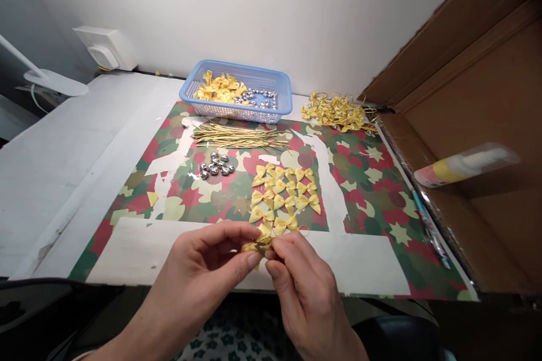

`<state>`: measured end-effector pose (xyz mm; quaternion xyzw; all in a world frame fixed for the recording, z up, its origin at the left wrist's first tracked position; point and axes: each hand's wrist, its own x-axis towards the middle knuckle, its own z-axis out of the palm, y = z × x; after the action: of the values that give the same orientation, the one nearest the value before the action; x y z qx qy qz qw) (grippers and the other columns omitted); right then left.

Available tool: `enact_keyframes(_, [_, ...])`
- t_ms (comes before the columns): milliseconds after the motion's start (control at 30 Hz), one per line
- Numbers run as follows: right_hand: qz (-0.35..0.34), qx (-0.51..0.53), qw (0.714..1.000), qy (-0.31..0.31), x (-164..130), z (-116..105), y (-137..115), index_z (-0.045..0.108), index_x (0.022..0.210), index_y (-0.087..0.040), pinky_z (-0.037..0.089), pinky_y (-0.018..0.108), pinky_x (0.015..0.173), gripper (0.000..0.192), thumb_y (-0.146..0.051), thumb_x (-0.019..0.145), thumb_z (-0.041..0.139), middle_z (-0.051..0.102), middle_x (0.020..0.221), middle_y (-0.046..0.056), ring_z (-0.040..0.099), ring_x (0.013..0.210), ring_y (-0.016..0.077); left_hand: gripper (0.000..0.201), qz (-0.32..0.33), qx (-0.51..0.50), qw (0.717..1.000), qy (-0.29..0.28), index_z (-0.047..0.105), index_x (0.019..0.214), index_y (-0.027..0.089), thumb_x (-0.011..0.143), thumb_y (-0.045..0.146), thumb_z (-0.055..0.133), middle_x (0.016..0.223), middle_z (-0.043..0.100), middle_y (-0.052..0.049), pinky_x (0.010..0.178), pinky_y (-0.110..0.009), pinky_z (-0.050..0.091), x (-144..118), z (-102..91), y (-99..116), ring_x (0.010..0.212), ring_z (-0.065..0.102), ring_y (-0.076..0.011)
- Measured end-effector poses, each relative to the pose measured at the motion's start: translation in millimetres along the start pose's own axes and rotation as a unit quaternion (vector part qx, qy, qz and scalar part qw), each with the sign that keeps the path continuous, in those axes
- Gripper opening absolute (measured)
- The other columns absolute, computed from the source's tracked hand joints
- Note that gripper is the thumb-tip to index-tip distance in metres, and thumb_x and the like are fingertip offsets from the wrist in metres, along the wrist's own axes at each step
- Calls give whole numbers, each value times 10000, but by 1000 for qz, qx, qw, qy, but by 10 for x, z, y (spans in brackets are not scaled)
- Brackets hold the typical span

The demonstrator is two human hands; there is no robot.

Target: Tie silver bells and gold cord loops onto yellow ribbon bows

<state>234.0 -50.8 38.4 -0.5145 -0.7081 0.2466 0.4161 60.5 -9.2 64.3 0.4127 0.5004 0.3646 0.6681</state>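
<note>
My left hand [207, 265] and my right hand [296, 276] meet at the table's front edge, both pinching one small yellow ribbon bow [256, 245] between thumbs and fingertips. Just beyond them several yellow bows [284, 192] lie in rows on the camouflage-patterned sheet [364, 192]. A small heap of silver bells [217, 164] sits to the left of the rows. Behind that lies a bundle of gold wire ties [237, 136].
A blue plastic basket [237, 110] at the back holds more yellow bows and silver bells. A pile of bows with gold loops [336, 111] lies to its right. A cardboard box wall [478, 124] and a glue stick [461, 164] stand on the right; a white lamp [55, 82] at left.
</note>
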Motion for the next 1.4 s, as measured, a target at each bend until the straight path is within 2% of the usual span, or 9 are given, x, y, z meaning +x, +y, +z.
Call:
enact_keyframes(233, [12, 61, 998, 31, 32, -11, -12, 601, 996, -209, 502, 259, 693, 178, -155, 1039, 437, 615, 878, 32, 606, 792, 160, 142, 6, 5, 1000, 0, 827, 946, 253, 807, 244, 855, 907, 826, -8, 742, -219, 633, 17, -10, -4, 819, 760, -174])
enact_keyframes(367, [56, -66, 989, 117, -18, -345, 235, 664, 1134, -221, 538, 275, 755, 186, -268, 1045, 508, 693, 1027, 67, 672, 916, 189, 271, 43, 43, 997, 42, 787, 1086, 279, 829, 201, 820, 844, 764, 20, 720, -194, 612, 18, -32, -14, 794, 726, -150])
enact_keyframes(533, [151, -415, 874, 202, -103, -908, 948, 715, 1198, -147, 528, 382, 730, 457, -492, 1033, 465, 715, 1068, 150, 685, 908, 284, 194, 171, 136, 973, 76, 789, 1019, 286, 904, 149, 716, 978, 778, -3, 840, -253, 617, 42, -54, -36, 919, 731, -182])
enact_keyframes(667, [152, -453, 863, 164, -34, -1043, 1308, 711, 1223, -56, 528, 466, 788, 549, -464, 1027, 400, 702, 1038, 216, 653, 964, 357, 271, 240, 136, 961, 12, 794, 1005, 283, 954, 82, 619, 1001, 720, -14, 655, -209, 609, 66, -27, -28, 750, 707, -131])
enact_keyframes(900, [87, -303, 904, 290, -45, -763, 527, 720, 1191, -177, 550, 384, 842, 267, -343, 1014, 609, 733, 1087, 119, 694, 918, 248, 371, 267, 111, 957, 6, 743, 1140, 341, 986, 53, 567, 1064, 678, -6, 533, -162, 582, 55, 60, -66, 733, 755, -121])
enact_keyframes(967, [52, -141, 968, 200, -51, -568, 202, 689, 1157, -218, 575, 311, 723, 209, -343, 1039, 570, 712, 1012, 76, 684, 809, 188, 438, 288, 136, 948, 13, 687, 1231, 368, 976, 30, 574, 1056, 684, 9, 587, -167, 603, 60, 74, -81, 763, 778, -127])
enact_keyframes(1067, [-12, -74, 990, 122, 41, -296, -82, 642, 1151, -203, 588, 290, 701, 194, -307, 989, 662, 688, 975, 67, 667, 811, 180, 519, 325, 191, 926, 2, 653, 1268, 390, 951, -14, 577, 1080, 699, 24, 712, -193, 635, 60, 80, -87, 806, 780, -123])
enact_keyframes(1267, [-92, -70, 984, 135, 214, -118, -61, 627, 1009, -222, 584, 282, 715, 251, 10, 925, 577, 673, 871, 34, 652, 797, 156, 497, 293, 151, 944, 13, 681, 1269, 364, 900, 31, 688, 1216, 726, -2, 726, -207, 647, 21, 36, -56, 877, 773, -157])
enact_keyframes(1400, [-117, -79, 978, 152, 202, -85, -42, 628, 1024, -222, 575, 294, 708, 293, 36, 891, 592, 661, 861, 33, 642, 783, 159, 272, 250, 103, 963, 4, 766, 1040, 296, 895, 71, 720, 993, 770, 10, 631, -188, 633, 24, -30, 16, 797, 764, -159])
